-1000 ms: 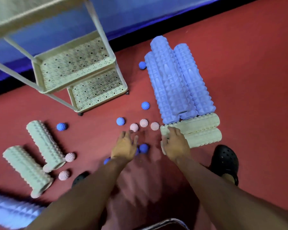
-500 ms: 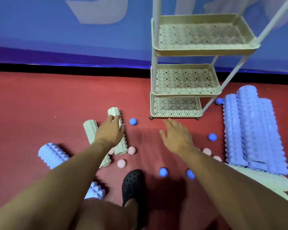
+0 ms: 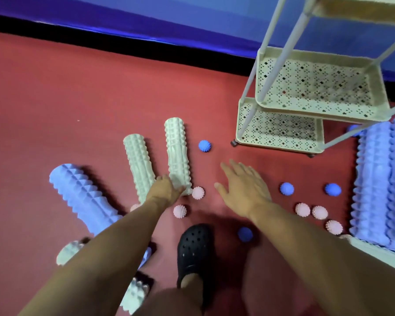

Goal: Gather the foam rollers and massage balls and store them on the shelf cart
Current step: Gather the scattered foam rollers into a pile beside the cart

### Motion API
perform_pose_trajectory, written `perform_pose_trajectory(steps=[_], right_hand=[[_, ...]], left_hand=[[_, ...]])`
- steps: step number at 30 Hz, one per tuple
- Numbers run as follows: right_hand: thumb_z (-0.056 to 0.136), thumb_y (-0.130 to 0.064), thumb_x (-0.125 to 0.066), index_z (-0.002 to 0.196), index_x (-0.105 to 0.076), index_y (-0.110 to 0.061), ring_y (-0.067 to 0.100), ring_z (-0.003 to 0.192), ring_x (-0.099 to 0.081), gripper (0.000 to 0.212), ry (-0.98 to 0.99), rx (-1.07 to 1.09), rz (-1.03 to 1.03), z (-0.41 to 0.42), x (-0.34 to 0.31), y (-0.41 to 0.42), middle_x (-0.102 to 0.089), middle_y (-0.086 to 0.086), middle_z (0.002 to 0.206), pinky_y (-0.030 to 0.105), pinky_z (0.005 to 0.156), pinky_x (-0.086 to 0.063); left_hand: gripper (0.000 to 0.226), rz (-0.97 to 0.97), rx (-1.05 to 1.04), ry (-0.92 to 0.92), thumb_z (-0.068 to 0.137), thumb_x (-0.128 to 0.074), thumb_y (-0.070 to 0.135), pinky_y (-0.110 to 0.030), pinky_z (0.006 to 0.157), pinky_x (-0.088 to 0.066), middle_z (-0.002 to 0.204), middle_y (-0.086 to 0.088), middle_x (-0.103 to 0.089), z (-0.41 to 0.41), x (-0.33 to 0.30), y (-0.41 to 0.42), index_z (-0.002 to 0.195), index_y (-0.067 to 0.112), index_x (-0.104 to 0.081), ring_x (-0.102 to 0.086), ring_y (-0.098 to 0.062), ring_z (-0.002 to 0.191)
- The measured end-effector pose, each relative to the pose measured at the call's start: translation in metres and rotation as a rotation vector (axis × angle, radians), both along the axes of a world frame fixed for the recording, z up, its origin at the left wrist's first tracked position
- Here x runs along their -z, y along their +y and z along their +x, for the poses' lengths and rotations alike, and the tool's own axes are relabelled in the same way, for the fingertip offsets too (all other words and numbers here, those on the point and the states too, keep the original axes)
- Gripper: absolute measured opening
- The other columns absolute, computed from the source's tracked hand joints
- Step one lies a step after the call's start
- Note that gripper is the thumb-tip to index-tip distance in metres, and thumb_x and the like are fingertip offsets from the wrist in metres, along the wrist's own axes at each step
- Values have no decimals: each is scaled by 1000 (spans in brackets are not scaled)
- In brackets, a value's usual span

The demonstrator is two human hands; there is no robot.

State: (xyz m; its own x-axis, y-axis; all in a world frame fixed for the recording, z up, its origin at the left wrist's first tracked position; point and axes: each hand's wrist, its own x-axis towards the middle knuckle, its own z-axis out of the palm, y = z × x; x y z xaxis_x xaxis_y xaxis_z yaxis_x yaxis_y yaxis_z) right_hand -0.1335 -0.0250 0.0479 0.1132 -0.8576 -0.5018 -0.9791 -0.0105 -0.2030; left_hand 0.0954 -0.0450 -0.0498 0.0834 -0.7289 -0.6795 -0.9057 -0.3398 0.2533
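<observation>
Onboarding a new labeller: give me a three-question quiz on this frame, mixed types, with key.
1. True or false: the shelf cart trays in view already hold foam rollers.
2. Multiple choice: the left hand is at the near end of which thing? A) cream foam roller B) blue spiky ball C) black clog
3. Fill in: the right hand has its fingers ____ above the red floor.

Key: 1 false; 2 A; 3 spread, holding nothing.

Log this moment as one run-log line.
left hand: gripping near end of green roller | right hand: open, holding nothing | cart: visible shelves empty | balls: on floor
</observation>
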Motion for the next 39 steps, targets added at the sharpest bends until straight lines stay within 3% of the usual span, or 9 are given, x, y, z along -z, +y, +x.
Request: perform_pose_trajectory(steps=[9,15,17,20,23,27,31,36,39], right_hand=[[104,-54,-37,162,-18,-29,24,153,-22,66,-27,3,63,-17,24,16,-12,-1,170,38,123,-17],[103,-53,-38,161,-18,-30,24,151,-29,65,-33,68,90,-42,11,29,-13,-2,170,42,121,-24],[103,-53,-38,161,-18,-30,25,151,-28,65,-41,90,84,-49,1,31,-12,-3,170,43,122,-24],[104,-52,-38,161,-17,-29,26,151,-29,65,-49,101,57,-56,-18,31,-13,-2,170,44,123,-25],[104,-51,-39,161,-19,-28,25,151,-29,65,-55,123,26,-58,-39,32,-15,0,170,42,121,-24],[104,-50,-39,161,-18,-27,24,151,-30,65,-96,161,-17,-50,-82,38,-16,-2,169,41,120,-27],[105,-49,-38,161,-17,-26,24,149,-32,65,-132,159,-114,-45,-143,43,-17,-1,169,42,119,-30],[105,-45,-40,160,-23,-25,24,144,-40,60,-187,180,-342,-45,-240,64,-27,-4,164,42,114,-35],[105,-47,-39,158,-26,-26,26,141,-45,59,-240,192,-463,-49,-295,86,-30,-5,162,44,110,-41]], left_hand=[[91,43,-340,-81,78,-73,66,-41,97,-50,140,-15,-39,-36,51,-15,139,4,-45,-55,-31,120],[76,71,-479,-79,83,-70,59,-33,84,-47,130,-12,-59,-42,46,-28,134,5,-57,-61,-30,117],[62,69,-403,-34,86,-66,60,-33,80,-47,113,-7,-64,-40,39,-26,120,8,-67,-64,-31,109],[62,81,-595,202,79,-77,54,-39,78,-57,97,-9,-68,-30,25,-29,110,1,-70,-68,-33,88],[65,94,-846,500,72,-82,49,-46,73,-64,88,-10,-70,-20,-7,-34,113,0,-69,-71,-31,69],[42,128,-883,853,88,-74,41,-37,78,-63,98,-7,-73,-12,-79,-27,115,10,-70,-72,-23,89],[29,-22,-744,987,93,-71,32,-39,91,-60,100,-7,-79,-9,-165,-13,110,9,-74,-74,-18,88],[36,-186,-532,1095,93,-71,30,-38,88,-58,114,-16,-75,-15,-277,9,116,3,-73,-72,-30,103],[28,-296,-476,1128,88,-78,25,-27,69,-58,89,-10,-70,-30,-334,43,106,5,-69,-70,-17,76]])
